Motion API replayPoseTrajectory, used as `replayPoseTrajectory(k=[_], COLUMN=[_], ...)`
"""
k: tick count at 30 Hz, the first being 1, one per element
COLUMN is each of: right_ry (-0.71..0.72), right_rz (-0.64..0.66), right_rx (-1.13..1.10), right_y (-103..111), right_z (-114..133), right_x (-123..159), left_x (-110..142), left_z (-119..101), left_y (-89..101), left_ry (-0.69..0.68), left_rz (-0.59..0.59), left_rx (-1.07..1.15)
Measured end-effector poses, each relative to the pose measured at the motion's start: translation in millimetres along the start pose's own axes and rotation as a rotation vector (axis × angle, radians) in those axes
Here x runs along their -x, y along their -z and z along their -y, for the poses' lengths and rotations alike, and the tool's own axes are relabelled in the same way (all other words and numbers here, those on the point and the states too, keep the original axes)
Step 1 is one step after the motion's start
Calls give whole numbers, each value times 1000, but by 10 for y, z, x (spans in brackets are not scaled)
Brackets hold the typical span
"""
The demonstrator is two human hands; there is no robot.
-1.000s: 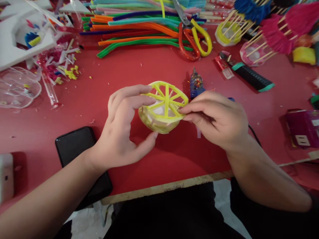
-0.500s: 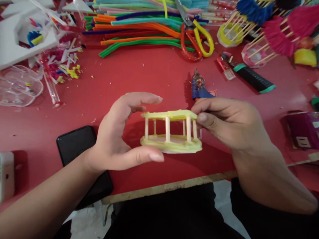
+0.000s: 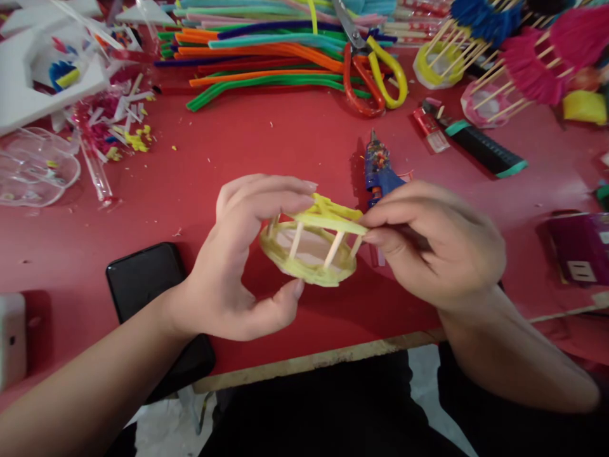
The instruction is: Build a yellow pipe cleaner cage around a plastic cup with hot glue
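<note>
Above the table, a small craft frame (image 3: 311, 247) is tilted, so the pale floor inside its lower ring shows. Its two yellowish rings are joined by short wooden sticks, and yellow strips cross the upper ring. My left hand (image 3: 233, 266) curves around the left side, fingers on the upper ring and thumb at the lower rim. With thumb and forefinger, my right hand (image 3: 432, 247) pinches the right end of the upper ring. Just behind that hand lies a blue glue gun (image 3: 378, 165), its handle partly hidden.
Scissors (image 3: 375, 76) with red and yellow handles lie by a pile of fuzzy coloured sticks (image 3: 266, 47). Cutter (image 3: 485, 149) and lighter (image 3: 431, 130) sit at right, near stick-and-ring pieces (image 3: 490, 105). A black phone (image 3: 147, 279), scraps (image 3: 118, 120) and white foam (image 3: 19, 89) are left.
The craft frame has tipped and turned, showing its floor and the strips on top. My left hand has closed in on it from the left; my right hand keeps its pinch.
</note>
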State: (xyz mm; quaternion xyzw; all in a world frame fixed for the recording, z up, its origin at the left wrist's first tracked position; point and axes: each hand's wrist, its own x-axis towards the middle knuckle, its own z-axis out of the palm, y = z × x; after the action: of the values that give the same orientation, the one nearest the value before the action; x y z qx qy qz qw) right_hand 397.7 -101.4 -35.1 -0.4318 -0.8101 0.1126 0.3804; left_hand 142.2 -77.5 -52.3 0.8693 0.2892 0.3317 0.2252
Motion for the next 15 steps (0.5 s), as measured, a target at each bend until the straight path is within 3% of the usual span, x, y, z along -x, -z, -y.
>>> replayPoseTrajectory(k=[3, 5, 10, 15], right_ry=[145, 193, 230, 258], right_rz=[0, 24, 137, 164], right_rx=[65, 98, 164, 172], right_y=[-15, -27, -88, -136], right_z=[-14, -17, -29, -27], right_x=[4, 6, 16, 11], left_x=[-34, -48, -36, -17], left_z=[-21, -20, 7, 35], left_y=[-7, -8, -4, -23], left_ry=[-19, -79, -42, -89], left_rz=[-68, -69, -8, -55], left_rx=[93, 7, -114, -233])
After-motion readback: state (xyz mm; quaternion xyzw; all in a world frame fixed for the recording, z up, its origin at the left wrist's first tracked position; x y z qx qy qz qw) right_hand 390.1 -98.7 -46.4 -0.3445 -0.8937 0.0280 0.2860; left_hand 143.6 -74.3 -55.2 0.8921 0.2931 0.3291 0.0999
